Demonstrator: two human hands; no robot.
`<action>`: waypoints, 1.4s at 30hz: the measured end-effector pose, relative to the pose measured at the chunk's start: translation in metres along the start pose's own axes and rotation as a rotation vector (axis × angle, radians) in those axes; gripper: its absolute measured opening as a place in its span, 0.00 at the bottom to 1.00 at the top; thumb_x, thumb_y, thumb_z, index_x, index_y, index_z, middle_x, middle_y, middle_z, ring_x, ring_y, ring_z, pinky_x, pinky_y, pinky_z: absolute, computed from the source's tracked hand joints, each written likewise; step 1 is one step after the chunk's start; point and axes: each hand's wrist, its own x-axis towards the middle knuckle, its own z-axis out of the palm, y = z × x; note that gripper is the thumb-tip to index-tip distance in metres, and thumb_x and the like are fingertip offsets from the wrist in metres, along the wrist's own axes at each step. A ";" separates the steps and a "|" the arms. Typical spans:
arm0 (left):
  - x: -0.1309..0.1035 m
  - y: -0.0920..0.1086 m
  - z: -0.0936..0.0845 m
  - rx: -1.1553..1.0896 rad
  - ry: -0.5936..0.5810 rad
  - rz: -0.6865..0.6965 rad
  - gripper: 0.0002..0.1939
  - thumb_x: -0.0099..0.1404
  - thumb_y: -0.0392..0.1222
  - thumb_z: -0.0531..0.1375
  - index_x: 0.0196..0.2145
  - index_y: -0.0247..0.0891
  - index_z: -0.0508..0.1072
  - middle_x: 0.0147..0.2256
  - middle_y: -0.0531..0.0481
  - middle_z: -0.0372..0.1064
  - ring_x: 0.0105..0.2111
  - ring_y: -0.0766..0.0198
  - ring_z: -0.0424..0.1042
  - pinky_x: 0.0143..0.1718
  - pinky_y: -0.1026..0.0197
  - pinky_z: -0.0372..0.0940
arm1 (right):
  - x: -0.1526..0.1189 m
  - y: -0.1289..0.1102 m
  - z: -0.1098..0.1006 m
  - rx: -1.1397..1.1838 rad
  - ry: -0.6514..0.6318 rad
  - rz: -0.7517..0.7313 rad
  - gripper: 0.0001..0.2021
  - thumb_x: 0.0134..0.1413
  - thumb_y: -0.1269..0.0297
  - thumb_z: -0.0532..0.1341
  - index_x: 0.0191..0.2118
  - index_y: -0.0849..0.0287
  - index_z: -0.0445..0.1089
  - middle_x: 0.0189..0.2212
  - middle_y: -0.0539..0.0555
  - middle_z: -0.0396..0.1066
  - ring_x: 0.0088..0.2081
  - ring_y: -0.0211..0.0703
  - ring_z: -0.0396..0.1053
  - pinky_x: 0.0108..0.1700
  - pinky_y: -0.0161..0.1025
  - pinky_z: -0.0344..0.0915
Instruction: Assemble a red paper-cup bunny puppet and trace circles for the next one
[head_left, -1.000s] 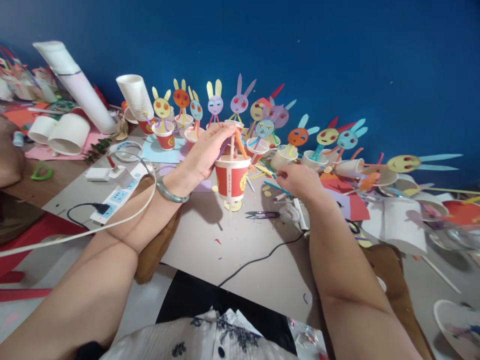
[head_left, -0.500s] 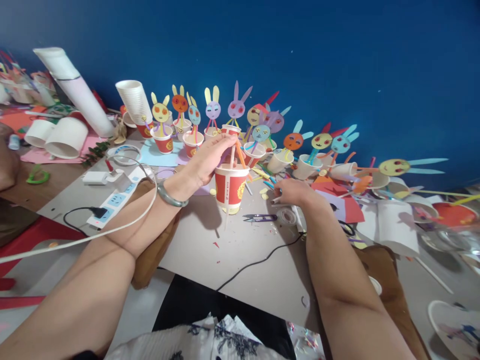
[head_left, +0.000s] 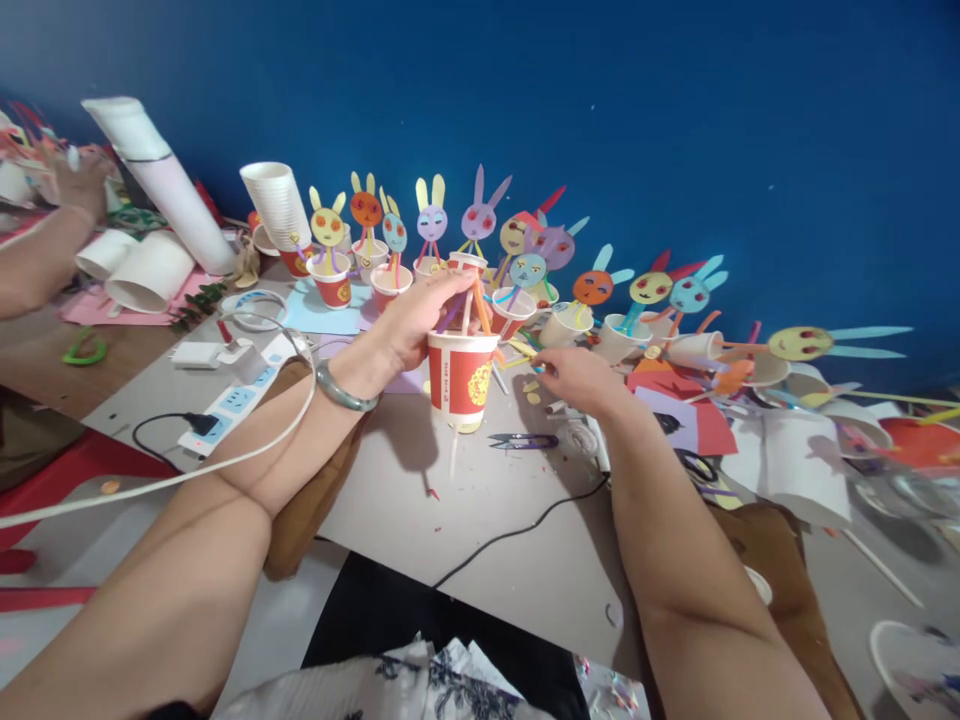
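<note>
A red and white paper cup (head_left: 460, 380) is held above the table by my left hand (head_left: 424, 320). The fingers of that hand are closed at the top of the pale stick and the orange and purple strips rising from the cup. The stick's lower end shows below the cup. To the right, my right hand (head_left: 577, 378) is low over the table, its fingers bent together at the ends of some yellow and blue strips (head_left: 517, 352). What sits between those fingertips is too small to make out. Purple-handled thread snips (head_left: 523, 441) lie in front of it.
Behind stand several cups with paper rabbit heads (head_left: 478, 222). A power strip (head_left: 229, 400) and white cable are on the left, beside stacked cups (head_left: 276, 205). A roll of clear tape (head_left: 577, 437) lies near my right wrist. Another person's hand (head_left: 79, 185) is at far left.
My right hand has moved slightly left and away from me, towards the yellow strips. My left hand still holds the cup, which has turned a little. Another person's hand has come up at far left.
</note>
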 end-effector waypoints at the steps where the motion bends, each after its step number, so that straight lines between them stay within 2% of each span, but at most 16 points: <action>1: 0.001 0.000 -0.001 -0.017 -0.007 -0.006 0.11 0.72 0.43 0.61 0.32 0.38 0.69 0.24 0.55 0.69 0.24 0.69 0.72 0.33 0.64 0.69 | 0.001 -0.005 0.003 0.010 0.017 -0.032 0.20 0.63 0.67 0.56 0.56 0.56 0.78 0.49 0.61 0.80 0.49 0.55 0.75 0.45 0.44 0.66; 6: 0.003 0.004 -0.005 -0.115 -0.031 0.000 0.10 0.72 0.44 0.60 0.34 0.37 0.71 0.26 0.54 0.71 0.27 0.68 0.74 0.36 0.63 0.71 | 0.002 -0.032 0.021 -0.005 0.125 -0.171 0.26 0.68 0.67 0.51 0.68 0.55 0.66 0.53 0.64 0.75 0.52 0.55 0.72 0.46 0.42 0.65; 8: 0.002 0.007 -0.004 -0.148 -0.028 0.024 0.11 0.73 0.45 0.59 0.33 0.37 0.72 0.26 0.54 0.71 0.28 0.66 0.75 0.38 0.62 0.71 | 0.002 -0.040 0.026 -0.043 0.125 -0.218 0.27 0.69 0.68 0.49 0.70 0.55 0.64 0.52 0.65 0.73 0.52 0.56 0.71 0.46 0.43 0.64; 11: -0.001 0.012 -0.002 -0.189 -0.022 0.047 0.14 0.75 0.46 0.57 0.32 0.38 0.71 0.25 0.53 0.70 0.33 0.63 0.77 0.42 0.61 0.72 | 0.002 -0.045 0.030 -0.077 0.072 -0.257 0.25 0.70 0.68 0.49 0.67 0.54 0.68 0.50 0.65 0.72 0.49 0.55 0.70 0.47 0.43 0.63; 13: -0.003 0.014 0.000 -0.222 -0.027 0.054 0.16 0.76 0.45 0.55 0.30 0.38 0.71 0.25 0.53 0.70 0.33 0.63 0.77 0.44 0.60 0.71 | 0.004 -0.044 0.030 -0.061 0.063 -0.262 0.22 0.69 0.70 0.50 0.61 0.54 0.73 0.49 0.64 0.72 0.49 0.54 0.70 0.46 0.42 0.62; 17: -0.005 0.014 0.003 -0.244 -0.015 0.043 0.16 0.76 0.45 0.54 0.31 0.38 0.71 0.24 0.55 0.68 0.28 0.66 0.75 0.43 0.60 0.72 | 0.006 -0.039 0.029 -0.050 0.089 -0.243 0.16 0.66 0.71 0.53 0.48 0.59 0.78 0.48 0.65 0.73 0.48 0.54 0.71 0.43 0.42 0.62; 22: -0.007 0.012 0.004 -0.225 -0.080 -0.047 0.14 0.76 0.43 0.53 0.33 0.37 0.71 0.24 0.55 0.66 0.25 0.68 0.72 0.40 0.61 0.72 | 0.007 -0.036 0.025 -0.047 0.115 -0.238 0.15 0.65 0.70 0.54 0.48 0.60 0.78 0.47 0.64 0.76 0.47 0.53 0.73 0.45 0.43 0.63; 25: -0.010 0.016 0.004 -0.269 -0.116 -0.004 0.17 0.77 0.43 0.52 0.30 0.37 0.70 0.24 0.56 0.64 0.23 0.71 0.69 0.40 0.62 0.72 | 0.004 -0.032 0.018 0.019 0.195 -0.222 0.14 0.64 0.69 0.55 0.47 0.60 0.78 0.45 0.63 0.78 0.47 0.54 0.74 0.46 0.44 0.65; 29: -0.011 0.022 0.002 -0.340 -0.143 0.070 0.22 0.80 0.43 0.46 0.29 0.37 0.67 0.22 0.57 0.62 0.19 0.72 0.64 0.38 0.62 0.72 | -0.009 -0.022 -0.004 0.290 0.416 -0.190 0.13 0.62 0.66 0.56 0.44 0.59 0.79 0.41 0.60 0.81 0.39 0.51 0.75 0.43 0.44 0.67; 31: -0.010 0.022 0.000 -0.347 -0.137 0.066 0.21 0.80 0.44 0.46 0.30 0.38 0.68 0.23 0.56 0.62 0.21 0.71 0.67 0.40 0.61 0.73 | -0.016 -0.017 -0.019 0.400 0.529 -0.135 0.13 0.61 0.63 0.58 0.43 0.58 0.79 0.39 0.59 0.81 0.36 0.49 0.75 0.41 0.43 0.68; 33: -0.009 0.021 -0.001 -0.332 -0.128 0.059 0.18 0.78 0.44 0.50 0.32 0.38 0.69 0.24 0.56 0.64 0.25 0.68 0.72 0.42 0.60 0.73 | -0.021 -0.013 -0.035 0.418 0.570 -0.057 0.13 0.59 0.62 0.59 0.43 0.57 0.79 0.36 0.57 0.80 0.35 0.49 0.75 0.39 0.43 0.67; 35: -0.006 0.017 -0.002 -0.305 -0.131 0.049 0.15 0.77 0.43 0.52 0.32 0.37 0.70 0.25 0.55 0.66 0.27 0.67 0.74 0.44 0.60 0.73 | -0.023 -0.011 -0.048 0.339 0.504 0.015 0.13 0.59 0.63 0.59 0.43 0.57 0.79 0.34 0.57 0.79 0.35 0.49 0.75 0.39 0.42 0.67; 37: -0.004 0.012 -0.003 -0.274 -0.138 0.032 0.15 0.76 0.44 0.53 0.32 0.37 0.71 0.24 0.55 0.66 0.26 0.68 0.74 0.42 0.61 0.73 | -0.023 -0.010 -0.055 0.186 0.308 0.040 0.13 0.59 0.64 0.59 0.46 0.57 0.79 0.35 0.57 0.80 0.37 0.50 0.75 0.39 0.42 0.67; 39: 0.000 0.006 -0.004 -0.235 -0.133 0.001 0.13 0.75 0.46 0.56 0.34 0.38 0.72 0.23 0.55 0.67 0.25 0.68 0.73 0.39 0.61 0.73 | -0.025 -0.010 -0.056 0.051 0.078 0.007 0.14 0.59 0.64 0.62 0.50 0.56 0.79 0.38 0.56 0.80 0.39 0.50 0.76 0.41 0.42 0.68; 40: 0.002 0.003 -0.004 -0.215 -0.138 -0.020 0.13 0.74 0.46 0.57 0.34 0.38 0.73 0.23 0.55 0.68 0.25 0.68 0.73 0.39 0.61 0.73 | -0.027 -0.010 -0.054 0.006 0.004 -0.010 0.15 0.59 0.64 0.64 0.51 0.56 0.79 0.41 0.58 0.80 0.43 0.53 0.76 0.43 0.43 0.68; 42: 0.006 -0.003 -0.006 -0.188 -0.164 -0.083 0.12 0.73 0.46 0.58 0.33 0.38 0.73 0.24 0.54 0.71 0.25 0.67 0.73 0.38 0.61 0.72 | -0.036 -0.007 -0.048 -0.082 0.021 0.007 0.18 0.59 0.65 0.64 0.54 0.60 0.78 0.51 0.65 0.77 0.53 0.62 0.73 0.53 0.50 0.68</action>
